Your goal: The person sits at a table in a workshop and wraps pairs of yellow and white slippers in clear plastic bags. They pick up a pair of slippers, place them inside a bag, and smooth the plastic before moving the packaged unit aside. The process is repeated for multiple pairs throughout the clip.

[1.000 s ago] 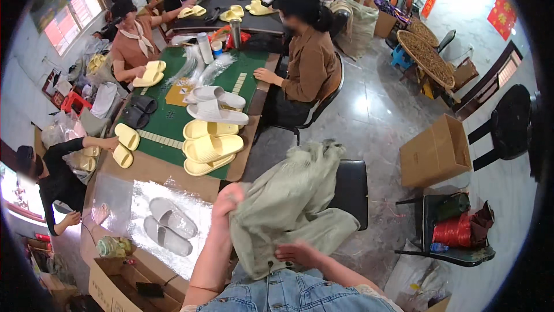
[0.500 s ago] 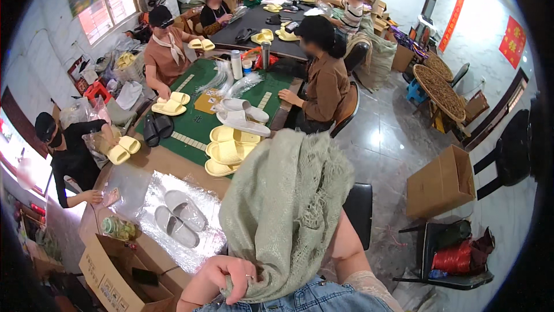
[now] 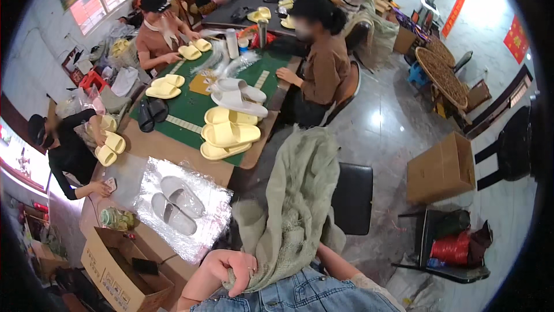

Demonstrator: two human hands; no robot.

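Note:
A pale green woven sack (image 3: 300, 196) with loose, frayed threads hangs bunched up in front of me. My left hand (image 3: 229, 268) is closed round its lower left edge, close to my denim-clad lap. From the lower right my right forearm reaches up behind the cloth, which hides that hand and its fingers. To the left of the sack, grey slide sandals (image 3: 178, 205) lie on a sheet of shiny clear plastic (image 3: 202, 237) on the table. Yellow slides (image 3: 231, 134) are stacked at the table edge beyond the sack.
A cardboard box (image 3: 124, 271) stands open at lower left, near a jar (image 3: 118, 218). Co-workers sit round the green-topped table (image 3: 190, 107), handling yellow slides. A black stool (image 3: 353, 199) is right of the sack; another carton (image 3: 441, 167) stands on the floor farther right.
The sack has dropped and narrowed, uncovering the black stool and table edge. My left hand keeps its hold. The person across the table has lifted a yellow pair closer with both hands.

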